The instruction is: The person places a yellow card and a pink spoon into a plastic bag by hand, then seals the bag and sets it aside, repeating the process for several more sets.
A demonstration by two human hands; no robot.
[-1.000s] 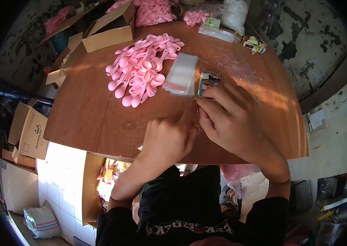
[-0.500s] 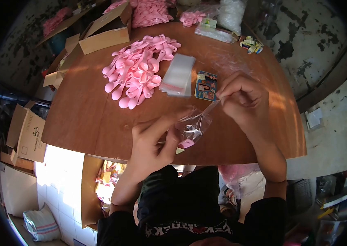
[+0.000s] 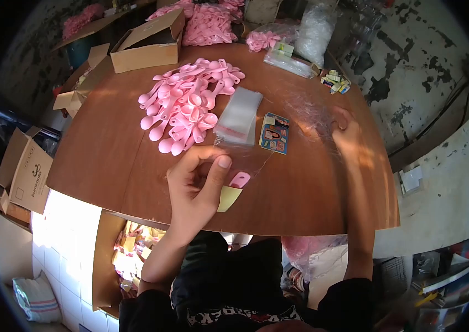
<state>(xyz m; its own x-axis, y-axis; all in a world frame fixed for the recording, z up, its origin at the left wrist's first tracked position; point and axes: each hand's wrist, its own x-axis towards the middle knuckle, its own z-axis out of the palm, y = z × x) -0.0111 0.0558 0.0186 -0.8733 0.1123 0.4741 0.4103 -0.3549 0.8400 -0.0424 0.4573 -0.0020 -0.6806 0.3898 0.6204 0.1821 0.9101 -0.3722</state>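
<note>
A small clear plastic bag [image 3: 244, 166], with a pink plastic spoon [image 3: 240, 179] and a yellow paper card [image 3: 227, 198] inside, hangs over the near edge of the round brown wooden table [image 3: 112, 155]. The left hand [image 3: 194, 185] pinches it between thumb and fingers. Just beyond lie a stack of flat clear bags [image 3: 239, 115], a pile of colourful printed cards [image 3: 274, 133] and a heap of pink spoons [image 3: 187, 105]. The right hand [image 3: 348, 131] rests on crinkled clear film [image 3: 312, 110]; I cannot tell whether it grips.

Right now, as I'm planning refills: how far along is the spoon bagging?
Done: one pink spoon sits inside the clear bag. In hand: left hand pinches that bag; right hand is by crinkled film. Left: the spoon heap, empty bag stack, cards.
</note>
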